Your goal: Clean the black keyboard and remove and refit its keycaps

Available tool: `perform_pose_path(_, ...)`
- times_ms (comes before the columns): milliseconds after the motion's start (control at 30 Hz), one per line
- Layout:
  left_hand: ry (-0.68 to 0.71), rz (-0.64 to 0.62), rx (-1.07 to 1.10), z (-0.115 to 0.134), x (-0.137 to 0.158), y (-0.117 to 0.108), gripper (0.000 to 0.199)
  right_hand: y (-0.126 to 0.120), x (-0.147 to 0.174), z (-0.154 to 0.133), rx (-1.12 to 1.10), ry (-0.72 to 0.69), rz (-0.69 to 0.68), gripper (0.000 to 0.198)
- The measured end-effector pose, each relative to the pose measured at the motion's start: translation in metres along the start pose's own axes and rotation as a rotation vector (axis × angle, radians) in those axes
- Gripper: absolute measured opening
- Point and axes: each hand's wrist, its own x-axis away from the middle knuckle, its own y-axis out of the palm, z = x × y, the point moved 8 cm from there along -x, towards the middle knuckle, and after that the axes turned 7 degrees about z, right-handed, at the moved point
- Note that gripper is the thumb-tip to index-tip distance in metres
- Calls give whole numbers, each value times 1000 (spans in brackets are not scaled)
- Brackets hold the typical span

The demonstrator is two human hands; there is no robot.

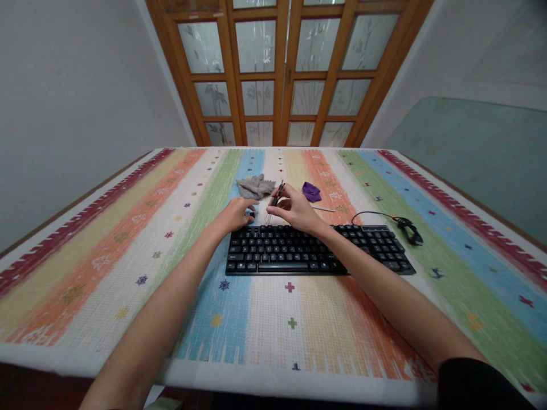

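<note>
A black keyboard (282, 249) lies on the striped tablecloth in front of me. Above its top left edge, my left hand (236, 215) has its thumb and fingers curled around a small black piece (252, 214) that looks like a keycap. My right hand (294, 209) is over the keyboard's top edge, its thumb and fingers pinching a dark-handled keycap puller (277, 195). Thin wire loops of the puller hang below the fingers, close to the left hand. My right forearm crosses over the keyboard and hides some keys.
Behind my hands lie a crumpled grey cloth (255, 187) and a purple cloth (311, 192). A thin white stick (323, 209) rests right of my right hand. The keyboard's coiled cable (408, 230) sits at the right. Wooden glass-paned doors (284, 74) stand beyond the table.
</note>
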Motion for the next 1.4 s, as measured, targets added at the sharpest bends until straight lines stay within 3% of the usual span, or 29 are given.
perform_pose_path(833,-11,35,-61,-9,10,-3,43,8,12,6,16,14,-18,41)
perform_pose_path(1100,13,303,35,6,36,-41,21,7,19,7,9,26,12,44)
perform_pose_path(1400,-65,150,121,10,79,-22,35,8,23,4,23,26,28,39)
